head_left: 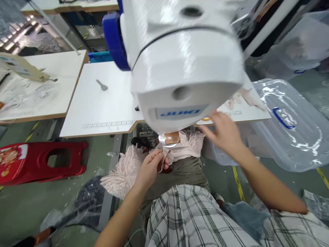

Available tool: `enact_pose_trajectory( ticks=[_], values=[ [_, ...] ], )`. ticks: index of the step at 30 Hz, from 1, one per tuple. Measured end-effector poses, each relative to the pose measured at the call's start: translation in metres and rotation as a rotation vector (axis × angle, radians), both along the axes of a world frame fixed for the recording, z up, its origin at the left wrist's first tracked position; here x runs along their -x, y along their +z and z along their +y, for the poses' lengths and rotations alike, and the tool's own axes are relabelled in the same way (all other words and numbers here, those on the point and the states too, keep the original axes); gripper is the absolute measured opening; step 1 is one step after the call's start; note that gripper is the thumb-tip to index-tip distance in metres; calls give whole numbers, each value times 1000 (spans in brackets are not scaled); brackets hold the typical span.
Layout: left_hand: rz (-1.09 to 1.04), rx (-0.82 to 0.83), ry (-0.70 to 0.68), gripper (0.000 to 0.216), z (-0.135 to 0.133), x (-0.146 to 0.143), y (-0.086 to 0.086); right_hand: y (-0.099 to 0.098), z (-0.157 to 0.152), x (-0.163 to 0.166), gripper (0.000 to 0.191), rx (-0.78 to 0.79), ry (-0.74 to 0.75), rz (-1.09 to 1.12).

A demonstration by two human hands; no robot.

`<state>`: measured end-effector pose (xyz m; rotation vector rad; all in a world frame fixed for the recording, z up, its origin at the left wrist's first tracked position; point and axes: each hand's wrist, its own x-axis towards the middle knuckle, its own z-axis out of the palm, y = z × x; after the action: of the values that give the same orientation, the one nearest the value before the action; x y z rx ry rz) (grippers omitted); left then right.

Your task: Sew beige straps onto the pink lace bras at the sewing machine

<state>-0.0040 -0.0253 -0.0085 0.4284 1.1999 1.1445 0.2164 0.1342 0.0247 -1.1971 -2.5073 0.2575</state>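
Pale-pink fabric (167,153), apparently a thin strip, curls between left fingers (155,156).

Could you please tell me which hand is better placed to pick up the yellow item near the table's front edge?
Probably the right hand: it is right beside the yellow item, while the left hand is holding pale fabric.

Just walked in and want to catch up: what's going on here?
A person at a white JUKI machine pinches pale pink fabric in the left hand, below the machine's head. The right hand is at the edge of the table, beside a small orange item; whether they touch is unclear. Pale pieces lie farther right.
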Motion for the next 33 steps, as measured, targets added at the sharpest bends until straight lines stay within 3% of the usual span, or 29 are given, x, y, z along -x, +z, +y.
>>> enact_pose_trajectory(
  ticks=[4, 6, 8, 10, 12, 14, 16, 18, 20, 22, 24, 26, 29, 31, 33],
  values=[
    [12, 69, -333, 28, 6, -3, 8, -19, -51, 29, 19, 161, 576, 17],
    [114, 59, -458, 29, 7, -5, 12, -33, -62, 34, 19, 234, 650, -33],
    [360, -25, -379, 26, 4, -5, 13, -42, -60, 30, 19, 302, 511, -49],
    [675, -133, -104, 20, -4, -8, 5, -46, -51, 20, 17, 395, 260, 33],
    [785, -175, 106, 25, -15, -17, -10, -46, -43, 12, 22, 565, 11, 259],
    [522, -135, 36, 50, -22, -35, -30, -44, -43, 12, 32, 869, -164, 603],
    [65, -63, -132, 98, -26, -57, -47, -39, -54, 19, 43, 1243, -275, 920],
    [-243, -37, -116, 132, -28, -77, -54, -32, -71, 28, 48, 1541, -316, 1088],
    [-323, -114, 6, 137, -34, -87, -51, -21, -88, 34, 48, 1702, -252, 1125],
    [-211, -302, 107, 123, -44, -85, -42, -7, -97, 37, 46, 1769, -99, 1111],
    [79, -508, 162, 109, -53, -73, -31, 5, -96, 39, 45, 1752, 79, 1067],
    [502, -655, 204, 97, -55, -56, -21, 13, -86, 42, 40, 1599, 189, 978],
    [1105, -786, 188, 74, -37, -31, -8, 14, -62, 53, 22, 1035, 200, 795],
    [1374, -835, 111, 66, -19, -19, -2, 7, -47, 63, 10, 643, 140, 717],
    [1545, -818, 6, 62, -5, -10, 0, -4, -37, 71, 7, 470, 56, 715]
  ],
)
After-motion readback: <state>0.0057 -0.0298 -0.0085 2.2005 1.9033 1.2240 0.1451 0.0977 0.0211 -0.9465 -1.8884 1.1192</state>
